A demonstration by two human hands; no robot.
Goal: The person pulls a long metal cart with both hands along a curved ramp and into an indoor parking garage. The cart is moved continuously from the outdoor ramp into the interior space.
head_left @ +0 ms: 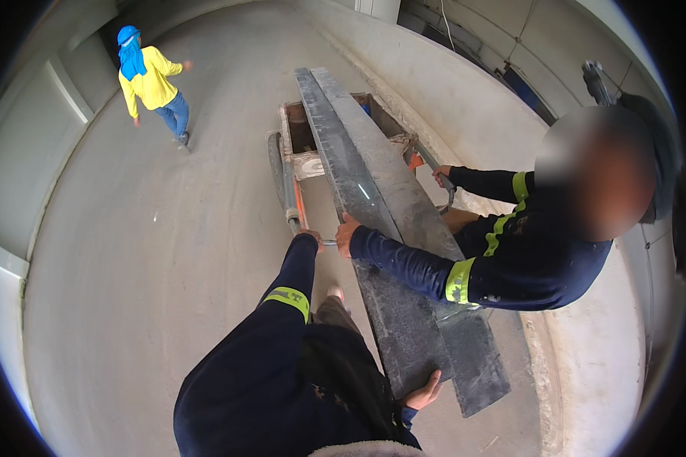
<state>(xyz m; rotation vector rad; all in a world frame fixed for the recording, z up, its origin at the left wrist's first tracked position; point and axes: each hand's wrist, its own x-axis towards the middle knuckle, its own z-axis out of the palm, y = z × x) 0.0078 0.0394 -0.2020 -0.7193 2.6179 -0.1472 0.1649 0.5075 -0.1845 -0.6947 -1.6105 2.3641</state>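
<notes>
Long dark grey slabs (381, 289) lie stacked lengthwise across a cart with a box-like wooden bed (309, 164). My left hand (312, 239), at the end of my stretched arm, is closed round the cart's metal handle (291, 199), left of the slabs. Down at their near end, my right hand (425, 392) grips the corner of the left slab, its underside fingers hidden. Beside me on the right, a co-worker's hand (347, 233) holds the slab's left edge. That person's other hand (440, 177) is on the cart's right handle (450, 190).
A co-worker in a dark jacket with yellow-green bands (511, 251) stands close on the right. Farther ahead at left, a person in a yellow shirt (157, 80) walks on the concrete floor (152, 266). A low pale wall (434, 84) curves along the right; another wall (23, 152) bounds the left.
</notes>
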